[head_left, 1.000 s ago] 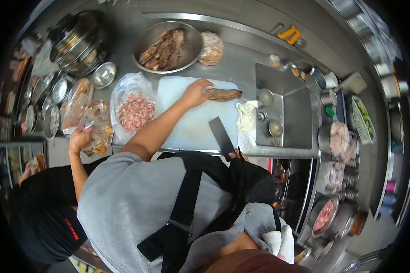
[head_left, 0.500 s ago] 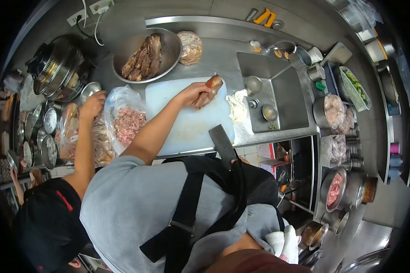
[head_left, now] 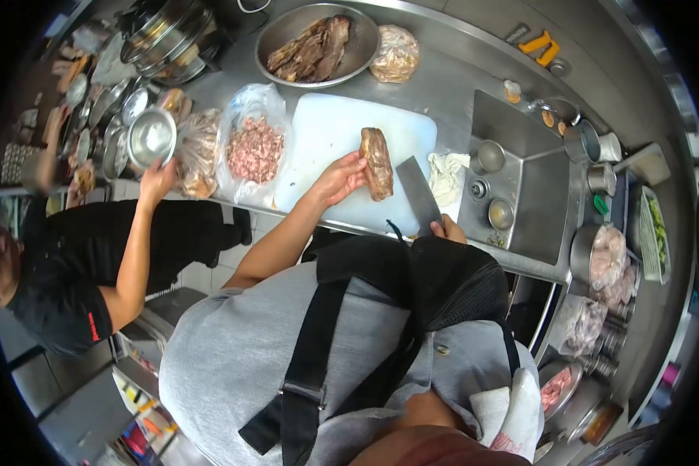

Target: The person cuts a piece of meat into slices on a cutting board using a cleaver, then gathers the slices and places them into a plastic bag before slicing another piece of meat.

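A long piece of browned meat lies on the white cutting board. My left hand is at its left edge, fingers apart and loosely curled, fingertips against or very near the meat. Right of the meat, my right hand is closed around the handle of a cleaver, its wide blade angled over the board's right side. A crumpled white cloth lies beside the blade.
A metal bowl of cooked meat stands behind the board, beside a bagged item. Bagged diced meat sits left. The sink is right. A co-worker's hand holds a metal bowl at left.
The meat has come down onto the board and my left hand has loosened. The cleaver has moved up over the board. The co-worker has lifted a bowl, and the view has shifted.
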Tool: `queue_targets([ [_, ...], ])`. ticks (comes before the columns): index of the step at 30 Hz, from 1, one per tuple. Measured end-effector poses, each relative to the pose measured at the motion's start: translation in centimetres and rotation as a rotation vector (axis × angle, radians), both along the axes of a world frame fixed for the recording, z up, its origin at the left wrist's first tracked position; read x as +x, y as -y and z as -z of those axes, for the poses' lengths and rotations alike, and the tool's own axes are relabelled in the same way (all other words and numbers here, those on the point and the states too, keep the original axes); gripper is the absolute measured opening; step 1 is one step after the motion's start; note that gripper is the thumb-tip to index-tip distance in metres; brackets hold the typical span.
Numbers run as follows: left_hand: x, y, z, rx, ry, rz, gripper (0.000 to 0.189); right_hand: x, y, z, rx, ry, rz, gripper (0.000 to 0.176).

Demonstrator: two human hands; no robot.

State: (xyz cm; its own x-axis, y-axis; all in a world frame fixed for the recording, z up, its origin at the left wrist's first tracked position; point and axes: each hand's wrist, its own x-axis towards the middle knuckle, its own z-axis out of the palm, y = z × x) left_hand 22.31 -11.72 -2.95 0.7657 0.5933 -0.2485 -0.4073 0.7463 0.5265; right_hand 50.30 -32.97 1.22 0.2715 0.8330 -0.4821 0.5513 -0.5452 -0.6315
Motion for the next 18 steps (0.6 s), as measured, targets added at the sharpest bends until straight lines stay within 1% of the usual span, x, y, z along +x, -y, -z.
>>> queue_targets([
  [2, -0.1, 1.7, 1.2, 0.158, -0.415, -0.145, 0.054, 1.6, -0.2, 0.9, 0.001, -0.077, -0.039, 0.044],
  [3, -0.5, 2.7, 1.1, 0.315, -0.609, -0.223, 0.058, 2.1, -0.3, 1.1, 0.054, -0.110, -0.055, 0.041],
  [4, -0.5, 3.3, 1.1, 0.308, -0.625, -0.233, 0.058, 2.4, -0.5, 1.2, 0.048, -0.124, -0.068, 0.041],
  [6, -0.3, 4.4, 0.4, 0.881, -1.190, -0.349, 0.061, 3.3, -1.1, 1.4, 0.023, -0.019, -0.160, 0.036],
  [7, -0.2, 4.7, 0.0, 0.936, -1.235, -0.377, 0.062, 3.6, -1.3, 1.3, 0.020, -0.029, -0.177, 0.036],
  [8, -0.1, 4.9, -0.4, 0.926, -1.252, -0.386, 0.062, 3.7, -1.5, 1.0, 0.035, -0.029, -0.210, 0.034],
  [10, -0.1, 4.6, -0.6, 1.192, -1.315, -0.400, 0.068, 4.0, -1.9, 0.7, 0.051, -0.037, -0.257, 0.033],
  [11, 0.0, 4.1, -0.8, 1.186, -1.327, -0.404, 0.068, 4.1, -2.0, 0.5, 0.076, -0.023, -0.261, 0.032],
  [13, 0.4, 2.6, -1.0, 1.555, -1.391, -0.339, 0.074, 4.3, -2.1, -0.3, 0.100, -0.013, -0.267, 0.032],
  [14, 0.6, 1.5, -1.1, 1.555, -1.396, -0.336, 0.074, 4.3, -2.4, -0.9, 0.049, -0.024, -0.284, 0.034],
  [15, 0.7, 0.2, -1.2, 1.647, -1.345, -0.194, 0.076, 4.4, -2.5, -1.2, 0.000, -0.035, -0.298, 0.037],
  [16, 0.8, -1.1, -0.9, 1.733, -1.284, -0.049, 0.078, 4.6, -2.4, -0.8, 0.001, -0.039, -0.295, 0.037],
  [17, 0.8, -2.4, -0.6, 1.697, -1.221, 0.053, 0.076, 4.8, -2.3, -0.1, 0.019, -0.069, -0.291, 0.040],
  [18, 0.9, -2.8, -1.0, 1.704, -1.216, 0.054, 0.076, 5.1, -2.2, 0.6, 0.038, -0.096, -0.286, 0.045],
])
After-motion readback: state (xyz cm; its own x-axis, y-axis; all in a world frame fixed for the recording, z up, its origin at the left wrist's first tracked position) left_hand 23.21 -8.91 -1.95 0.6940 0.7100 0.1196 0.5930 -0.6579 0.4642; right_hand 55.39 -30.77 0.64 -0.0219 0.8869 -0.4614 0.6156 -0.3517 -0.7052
